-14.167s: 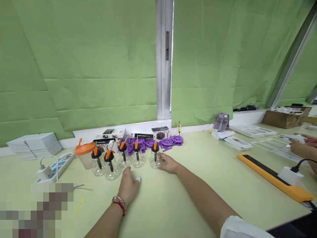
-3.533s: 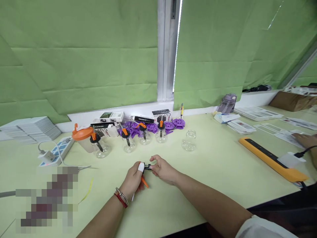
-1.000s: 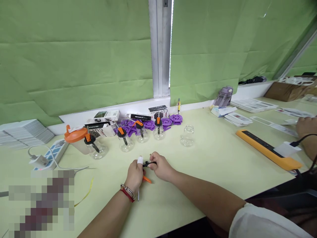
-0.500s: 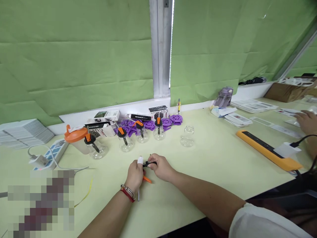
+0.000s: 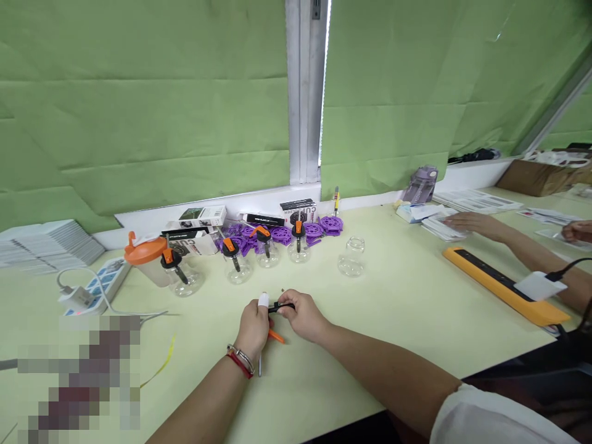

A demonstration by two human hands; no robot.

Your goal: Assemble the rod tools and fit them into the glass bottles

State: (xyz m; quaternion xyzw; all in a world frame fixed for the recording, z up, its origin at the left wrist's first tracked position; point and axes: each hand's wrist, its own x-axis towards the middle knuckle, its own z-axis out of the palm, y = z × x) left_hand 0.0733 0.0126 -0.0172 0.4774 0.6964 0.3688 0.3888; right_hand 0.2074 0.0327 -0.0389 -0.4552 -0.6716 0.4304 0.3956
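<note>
My left hand (image 5: 252, 325), a white cover on its thumb, is closed round a black-and-orange jar lid (image 5: 276, 336). Its orange lever points out to the right below the fingers, and a thin metal tube (image 5: 259, 365) hangs beneath the hand. My right hand (image 5: 303, 316) pinches the black part of the same lid from the right; the fingers hide much of it. Beyond my hands stands an open glass jar (image 5: 351, 264). To its left are several glass jars wearing similar lids, among them one jar (image 5: 298, 251) near the purple parts.
Purple plastic wheel-like parts (image 5: 280, 235) and boxes (image 5: 298, 208) line the wall. An orange-lidded cup (image 5: 145, 253) and a white power strip (image 5: 104, 285) stand left. On the right lies an orange power strip (image 5: 502, 287); a co-worker's hand (image 5: 476, 223) touches stacked cards (image 5: 441, 229).
The co-worker's hand has reached left onto the card stack, and another hand shows at the right edge. My hands keep nearly the same hold; the view has shifted slightly.
</note>
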